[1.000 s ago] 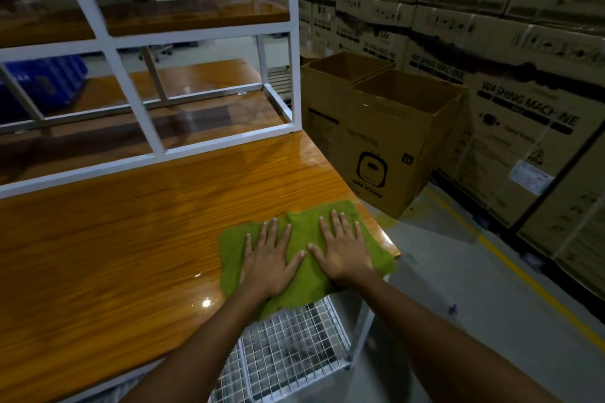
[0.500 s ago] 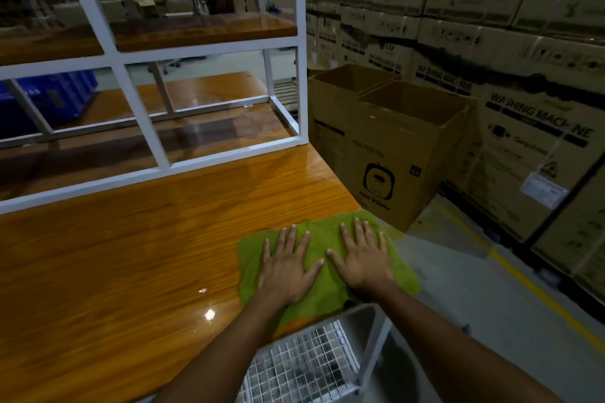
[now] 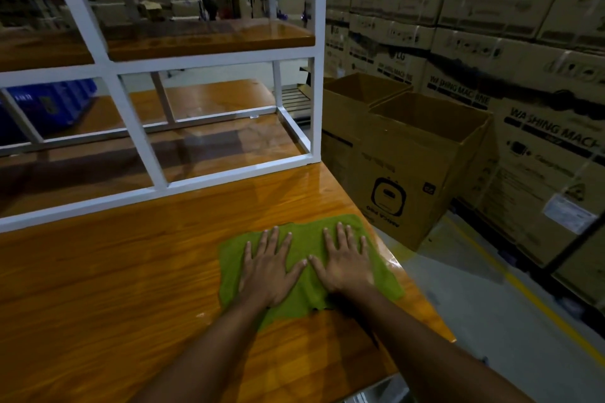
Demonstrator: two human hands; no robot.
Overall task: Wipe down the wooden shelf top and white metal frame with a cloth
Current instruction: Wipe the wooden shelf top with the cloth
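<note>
- Here, green cloth [image 3: 307,267] spread flat on wooden shelf top [image 3: 131,288], near its right-hand edge and well short of the white metal frame [image 3: 229,175].
- Left hand [image 3: 266,271] and right hand [image 3: 345,263] side by side on the cloth, palms down, fingers splayed wide; gripping nothing, only pressing.
- Probably flat-palmed so as to load the whole cloth evenly and sweep a broad band per pass.
- 2 hands pointing toward the frame: likely a push stroke away from the body.
- Frame bars not yet touched by the cloth; open cardboard boxes [image 3: 415,154] just beyond the edge, clear of the stroke.
</note>
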